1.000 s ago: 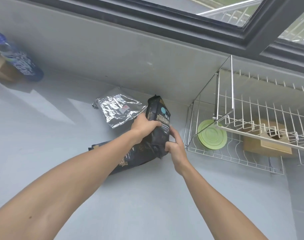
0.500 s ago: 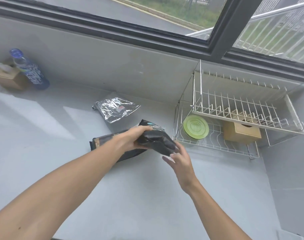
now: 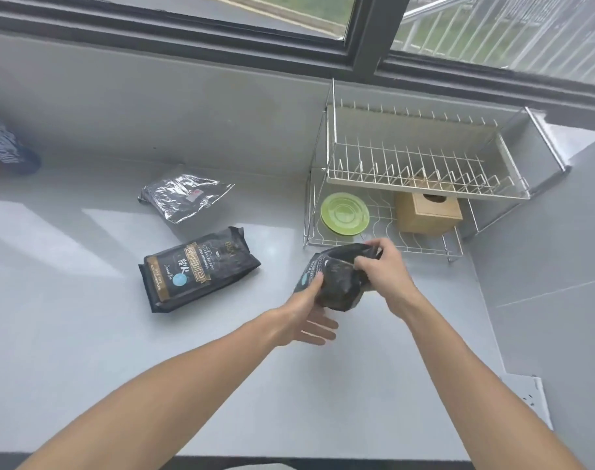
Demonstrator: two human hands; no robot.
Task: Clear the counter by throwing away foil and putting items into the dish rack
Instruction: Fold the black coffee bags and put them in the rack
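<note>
Your right hand [image 3: 382,273] clamps the bag [image 3: 336,279] top; left hand [image 3: 308,317] open, steadying it for the rack [image 3: 421,188].

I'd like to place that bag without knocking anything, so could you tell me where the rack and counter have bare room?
The two-tier wire dish rack's upper shelf is empty. Its lower shelf is crowded by the round green plate and wooden box. The grey counter is bare nearer the person than the flat black coffee bag; the crinkled silver foil pouch lies behind that bag.

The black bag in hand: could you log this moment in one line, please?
right hand: grips black bag | left hand: supports it | dish rack: ahead
</note>
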